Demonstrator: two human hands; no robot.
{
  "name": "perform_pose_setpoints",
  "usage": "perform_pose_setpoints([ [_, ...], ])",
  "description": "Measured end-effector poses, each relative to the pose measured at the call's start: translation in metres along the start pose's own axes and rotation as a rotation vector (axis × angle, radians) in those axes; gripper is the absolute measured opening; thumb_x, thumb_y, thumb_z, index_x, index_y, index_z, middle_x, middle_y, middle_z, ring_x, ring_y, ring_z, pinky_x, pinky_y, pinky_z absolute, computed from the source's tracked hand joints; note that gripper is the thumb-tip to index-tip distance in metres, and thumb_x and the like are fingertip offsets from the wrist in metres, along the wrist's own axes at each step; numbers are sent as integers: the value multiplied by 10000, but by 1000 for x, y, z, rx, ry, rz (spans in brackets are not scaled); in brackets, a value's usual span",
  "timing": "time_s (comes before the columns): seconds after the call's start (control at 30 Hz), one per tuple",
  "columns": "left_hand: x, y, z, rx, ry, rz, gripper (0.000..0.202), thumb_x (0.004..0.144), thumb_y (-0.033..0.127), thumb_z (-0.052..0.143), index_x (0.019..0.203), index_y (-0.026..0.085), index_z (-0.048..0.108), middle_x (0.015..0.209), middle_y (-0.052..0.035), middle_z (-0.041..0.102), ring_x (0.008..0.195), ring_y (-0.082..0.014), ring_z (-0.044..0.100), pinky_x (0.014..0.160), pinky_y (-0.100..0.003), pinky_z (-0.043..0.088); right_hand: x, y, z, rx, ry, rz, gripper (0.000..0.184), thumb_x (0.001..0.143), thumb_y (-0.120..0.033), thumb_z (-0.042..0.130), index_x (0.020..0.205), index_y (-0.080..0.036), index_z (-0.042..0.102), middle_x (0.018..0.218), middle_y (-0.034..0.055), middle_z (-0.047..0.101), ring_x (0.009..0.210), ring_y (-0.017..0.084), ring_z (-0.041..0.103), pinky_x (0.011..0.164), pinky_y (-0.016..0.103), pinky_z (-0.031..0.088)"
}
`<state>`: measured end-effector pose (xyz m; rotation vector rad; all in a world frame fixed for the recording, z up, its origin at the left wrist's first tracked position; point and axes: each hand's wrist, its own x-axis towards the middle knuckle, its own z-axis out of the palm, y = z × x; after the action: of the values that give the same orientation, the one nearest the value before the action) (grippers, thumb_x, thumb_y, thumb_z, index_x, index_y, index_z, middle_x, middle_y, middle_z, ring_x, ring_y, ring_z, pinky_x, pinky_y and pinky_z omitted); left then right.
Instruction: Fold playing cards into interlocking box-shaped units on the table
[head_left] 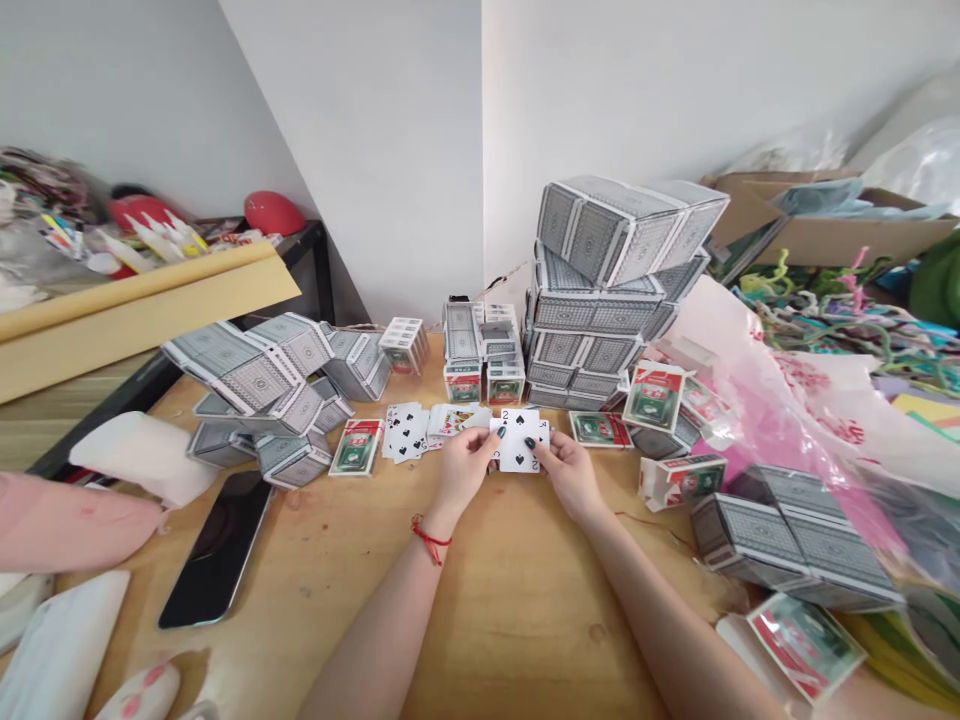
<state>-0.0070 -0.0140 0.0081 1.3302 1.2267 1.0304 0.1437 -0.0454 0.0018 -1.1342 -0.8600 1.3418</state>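
Between both hands, above the wooden table, are playing cards (519, 442), with a two of spades facing me on top. My left hand (466, 462), with a red string bracelet at the wrist, pinches their left edge, thumb on the face. On the right edge, my right hand (568, 468) presses its thumb near the lower corner of the two. Other cards show behind the front one; how many I cannot tell. Just left of my left hand lie face-up spade cards (405, 432) and a pile with a face card (454, 420). A red and green card box (357, 447) lies beside them.
Taped grey blocks of cards (589, 300) rise in a tall stack behind my right hand. More blocks (262, 370) lie at the left. Card boxes (654, 396) sit at the right, and a black phone (217, 550) lies front left. Plastic wrap (810, 400) covers the right side.
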Motion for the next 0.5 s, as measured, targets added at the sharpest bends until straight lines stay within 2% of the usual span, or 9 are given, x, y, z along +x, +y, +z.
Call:
perform_pose_setpoints([
  [0.5, -2, 2, -1, 32, 0, 49, 267, 725, 391, 551, 618, 147, 568, 468, 34, 460, 435, -88, 435, 459, -214, 324, 0, -1, 0, 42, -7, 13, 331, 659, -394, 663, 881, -160, 592, 727, 35, 673, 576, 137, 574, 520, 242, 416],
])
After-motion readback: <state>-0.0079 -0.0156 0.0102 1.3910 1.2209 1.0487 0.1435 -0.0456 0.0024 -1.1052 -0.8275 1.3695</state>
